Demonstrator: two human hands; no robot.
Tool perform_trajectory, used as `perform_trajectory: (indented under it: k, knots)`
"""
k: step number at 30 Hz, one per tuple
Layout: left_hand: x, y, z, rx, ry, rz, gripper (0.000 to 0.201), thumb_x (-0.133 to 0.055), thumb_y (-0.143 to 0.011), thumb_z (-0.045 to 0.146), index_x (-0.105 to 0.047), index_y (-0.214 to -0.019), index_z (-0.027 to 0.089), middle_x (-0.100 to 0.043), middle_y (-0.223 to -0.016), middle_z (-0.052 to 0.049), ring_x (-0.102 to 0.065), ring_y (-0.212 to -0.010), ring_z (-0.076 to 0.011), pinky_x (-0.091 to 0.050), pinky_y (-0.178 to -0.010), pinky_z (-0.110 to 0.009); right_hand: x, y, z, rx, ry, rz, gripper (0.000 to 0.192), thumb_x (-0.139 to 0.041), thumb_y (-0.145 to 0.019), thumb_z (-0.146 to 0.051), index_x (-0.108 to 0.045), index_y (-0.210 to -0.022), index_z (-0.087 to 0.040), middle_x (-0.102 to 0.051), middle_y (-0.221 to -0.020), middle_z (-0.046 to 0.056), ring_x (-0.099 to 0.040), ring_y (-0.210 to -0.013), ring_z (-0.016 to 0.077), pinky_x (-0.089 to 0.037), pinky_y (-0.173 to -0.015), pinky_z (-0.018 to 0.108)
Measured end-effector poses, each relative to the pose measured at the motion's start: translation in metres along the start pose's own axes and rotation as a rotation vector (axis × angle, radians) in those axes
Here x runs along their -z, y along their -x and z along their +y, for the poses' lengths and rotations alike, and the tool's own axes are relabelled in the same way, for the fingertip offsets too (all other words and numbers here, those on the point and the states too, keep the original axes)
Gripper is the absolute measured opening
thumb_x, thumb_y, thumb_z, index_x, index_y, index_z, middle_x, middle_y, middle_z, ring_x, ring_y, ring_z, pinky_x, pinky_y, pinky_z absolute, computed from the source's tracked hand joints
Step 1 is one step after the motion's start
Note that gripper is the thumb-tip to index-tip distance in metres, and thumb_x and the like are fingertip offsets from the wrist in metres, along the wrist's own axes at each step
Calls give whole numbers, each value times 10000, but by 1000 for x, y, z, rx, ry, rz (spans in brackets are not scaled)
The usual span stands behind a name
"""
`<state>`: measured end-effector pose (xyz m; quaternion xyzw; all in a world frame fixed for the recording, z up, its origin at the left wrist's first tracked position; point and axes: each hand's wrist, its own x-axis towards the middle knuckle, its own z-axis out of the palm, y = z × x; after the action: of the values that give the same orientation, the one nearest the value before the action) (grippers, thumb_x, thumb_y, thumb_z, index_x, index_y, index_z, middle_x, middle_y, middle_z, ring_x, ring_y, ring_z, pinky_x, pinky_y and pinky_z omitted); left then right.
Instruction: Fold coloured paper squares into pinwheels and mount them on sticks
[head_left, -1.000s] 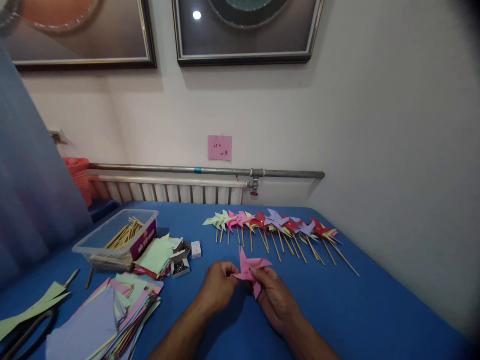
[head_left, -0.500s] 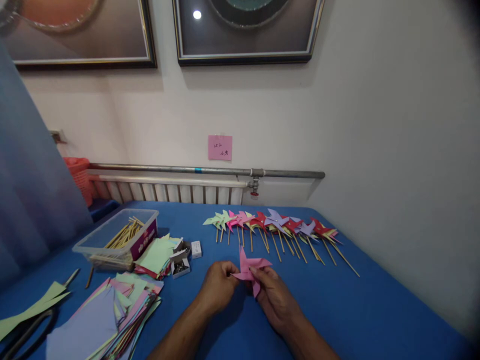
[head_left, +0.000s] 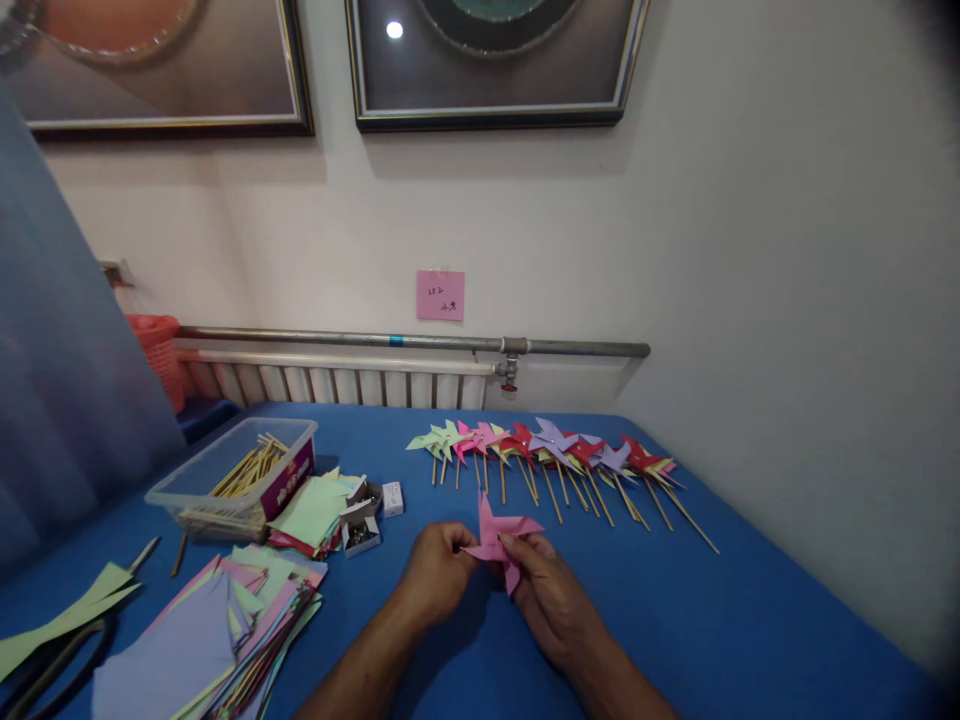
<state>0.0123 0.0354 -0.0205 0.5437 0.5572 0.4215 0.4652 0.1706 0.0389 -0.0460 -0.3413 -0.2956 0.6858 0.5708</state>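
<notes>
A pink paper pinwheel (head_left: 501,532) with folded blades is held between both hands above the blue table. My left hand (head_left: 441,572) is closed, pinching the blade on its left side. With the thumb on the front near the centre, my right hand (head_left: 551,595) grips the pinwheel from the right; its other fingers are mostly hidden behind the paper. No stick shows on this pinwheel. Beyond the hands lies a row of finished-looking paper pinwheels (head_left: 551,442) on thin sticks, in green, pink, red, purple and yellow.
To the left stand a clear plastic box (head_left: 169,490) of wooden sticks (head_left: 251,468) and small open boxes of metal pins (head_left: 361,534). Stacks of coloured paper (head_left: 187,640) lie nearer, beside black-handled scissors (head_left: 71,670). A radiator (head_left: 337,385) and pipe run along the wall.
</notes>
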Motion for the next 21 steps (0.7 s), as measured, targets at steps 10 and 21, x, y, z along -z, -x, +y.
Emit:
perform_trajectory:
  k: [10, 21]
  knots:
    - [-1, 3, 6, 12, -6, -13, 162, -562, -648, 64, -696, -668, 152, -548, -548, 43, -408, -513, -101, -268, -512, -247, 0, -1, -1, -10, 9, -6, 424, -1079, -538, -402, -768, -742, -199, -782, -770, 14, -684, -782, 204, -535, -794, 324]
    - [-1, 0, 0, -13, -50, 12, 145, -594, -684, 62, -712, -686, 146, -584, -582, 26, -442, -550, -110, -283, -534, -248, -1, -1, 0, -10, -1, 2, 447, -1090, -511, -412, -774, -744, -199, -775, -749, 10, -669, -743, 194, -529, -756, 316]
